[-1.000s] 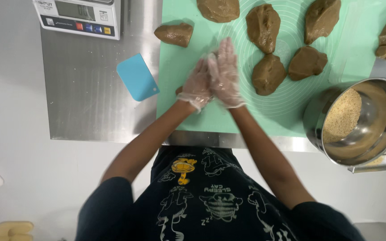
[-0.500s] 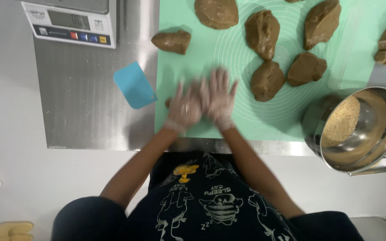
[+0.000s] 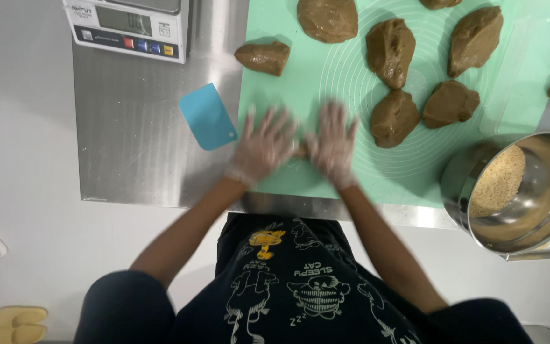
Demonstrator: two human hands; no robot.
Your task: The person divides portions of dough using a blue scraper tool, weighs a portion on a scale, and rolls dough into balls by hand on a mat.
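- Steel worktop (image 3: 135, 140) carries a green mat (image 3: 300, 95).
- Left hand (image 3: 263, 148) and right hand (image 3: 332, 143), gloved and motion-blurred, lie flat with fingers spread, side by side.
- Between them a brown dough piece (image 3: 300, 150) barely shows; most is hidden.
- Blue scraper (image 3: 207, 116) lies just left; steel bowl (image 3: 529, 197) is cut off at right.
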